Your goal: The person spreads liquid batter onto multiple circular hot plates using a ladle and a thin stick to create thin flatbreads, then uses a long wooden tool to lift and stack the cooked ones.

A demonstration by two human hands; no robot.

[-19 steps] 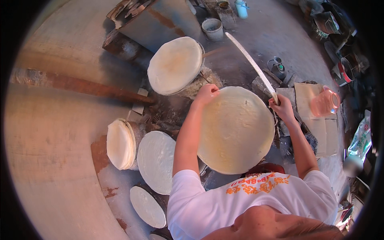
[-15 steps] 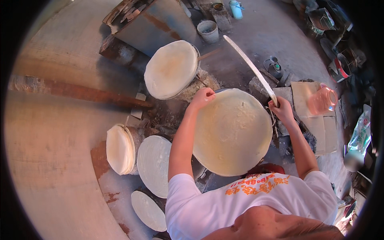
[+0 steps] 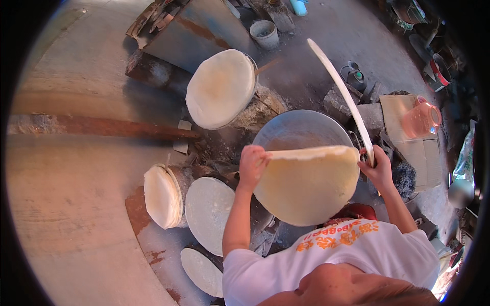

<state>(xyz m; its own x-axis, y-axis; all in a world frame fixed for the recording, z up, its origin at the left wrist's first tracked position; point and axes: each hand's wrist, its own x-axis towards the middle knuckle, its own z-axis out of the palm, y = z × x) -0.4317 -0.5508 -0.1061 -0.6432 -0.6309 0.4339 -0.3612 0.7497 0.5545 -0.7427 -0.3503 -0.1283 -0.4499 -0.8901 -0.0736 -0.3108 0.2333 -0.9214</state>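
Thin, round, dough-like sheet (image 3: 309,186) is showing pale yellow with whitish edge; long, curved strip (image 3: 350,102) is showing cream.

- Dough sheet (image 3: 309,186): thin, broad and pale yellow, with smooth lower edges; its upper edge runs nearly straight across the middle of the griddle, raised and whitish (a bit ragged along the left part). The rest spreads toward the griddle's near edge; how much of it touches the metal cannot be told.
- Griddle (image 3: 296,127): round and grey, bare toward its far edge, with a brownish patch just beyond the sheet.
- Curved stick (image 3: 344,94): long, narrow and pale, its lower end near the griddle's right edge, its tip pointing past the far edge.
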